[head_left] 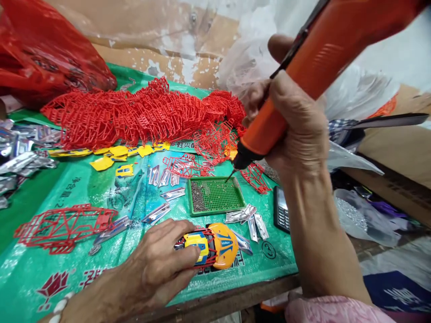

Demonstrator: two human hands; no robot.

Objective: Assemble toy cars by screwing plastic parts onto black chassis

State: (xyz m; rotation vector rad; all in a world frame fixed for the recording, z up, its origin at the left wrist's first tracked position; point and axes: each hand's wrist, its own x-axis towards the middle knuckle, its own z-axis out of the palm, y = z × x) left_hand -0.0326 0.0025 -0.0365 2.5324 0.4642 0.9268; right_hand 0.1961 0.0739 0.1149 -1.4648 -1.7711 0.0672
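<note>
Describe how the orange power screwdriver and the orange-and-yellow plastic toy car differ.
The orange power screwdriver slants in the right hand; the orange-and-yellow plastic toy car is held lower, in the left hand. The screwdriver is orange and black; the car, orange, yellow, blue and red. Both are partly orange.

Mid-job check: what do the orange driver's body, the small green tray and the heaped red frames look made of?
Orange driver: probably hard plastic, semi-gloss; smooth curved casing with soft highlights.
Green tray: likely rigid molded plastic; even colour, raised rim, regular gridded floor.
Red frames: apparently molded plastic, slightly shiny; thin, uniformly coloured struts, though painted metal can't be ruled out.
</note>
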